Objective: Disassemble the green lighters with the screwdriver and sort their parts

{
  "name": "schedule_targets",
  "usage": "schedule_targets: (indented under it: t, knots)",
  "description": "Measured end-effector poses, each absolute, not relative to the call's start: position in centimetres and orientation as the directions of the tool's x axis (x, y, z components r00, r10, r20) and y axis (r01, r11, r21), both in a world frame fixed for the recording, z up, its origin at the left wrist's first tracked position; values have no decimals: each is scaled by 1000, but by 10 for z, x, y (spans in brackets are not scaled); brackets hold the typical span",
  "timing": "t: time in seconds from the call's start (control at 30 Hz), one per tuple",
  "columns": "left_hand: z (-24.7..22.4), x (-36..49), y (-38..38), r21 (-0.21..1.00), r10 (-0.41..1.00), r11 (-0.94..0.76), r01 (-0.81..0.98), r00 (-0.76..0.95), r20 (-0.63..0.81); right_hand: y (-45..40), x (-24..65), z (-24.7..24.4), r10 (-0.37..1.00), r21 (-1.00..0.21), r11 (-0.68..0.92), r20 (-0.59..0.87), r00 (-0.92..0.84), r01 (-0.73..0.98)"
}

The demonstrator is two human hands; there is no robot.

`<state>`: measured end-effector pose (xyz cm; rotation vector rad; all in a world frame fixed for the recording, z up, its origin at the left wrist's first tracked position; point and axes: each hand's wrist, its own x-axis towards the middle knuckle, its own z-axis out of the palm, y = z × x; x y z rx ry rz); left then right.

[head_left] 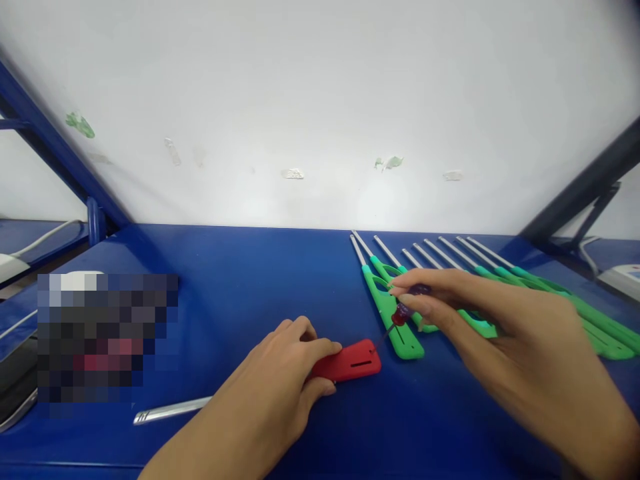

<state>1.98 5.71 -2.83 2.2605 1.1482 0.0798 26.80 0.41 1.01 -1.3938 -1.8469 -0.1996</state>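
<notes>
A white wall (320, 93) with peeling, patchy paint fills the upper part of the frame, above a smooth blue tabletop (240, 280). A blue post (55, 137) slants down at the upper left, and a dark post (585, 180) does the same at the right. A blurred-out patch covers whatever lies at the left, beside a dark object (17, 387) on the lower left edge.

The red lighter (353, 362) lies at the lower centre, its slotted handle end pointing right. A silver tube (173, 409) runs out to the lower left, in line with it; the join is hidden behind the left hand (280, 377). That hand's grip is closed on the red handle, thumb on the near side and fingers over the far side. The right hand (510, 347) pinches a small screwdriver (401, 315) by its dark red handle, the shaft slanting down to the hole near the lighter's right end. Several green lighters (377, 293) lie in a loose row at the right, tubes towards the wall.

The red lighter is probably light and stiff, its plastic rather smooth, so it could skid or turn under pressure. The broad handle seems the best hold, close to the screw hole; the thin tube would likely give poor control.
</notes>
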Motion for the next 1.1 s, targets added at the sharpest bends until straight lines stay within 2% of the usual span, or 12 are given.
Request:
schedule_targets:
  t: [0.23, 0.53, 0.87, 1.1]
  knots:
    - [-30, 18, 56, 531, 755, -462, 711, 629, -185, 8, 271, 11, 745, -274, 289, 666, -36, 917]
    - [-28, 21, 57, 522, 762, -448, 726, 615, -201, 1, 264, 13, 784, -363, 454, 596, -171, 814]
    - [-25, 21, 57, 508, 758, -450, 734, 615, -217, -2, 262, 13, 792, -398, 442, 594, -142, 804]
    - [-27, 21, 58, 507, 749, -466, 725, 628, -209, -1, 263, 17, 750, -345, 463, 643, -154, 816]
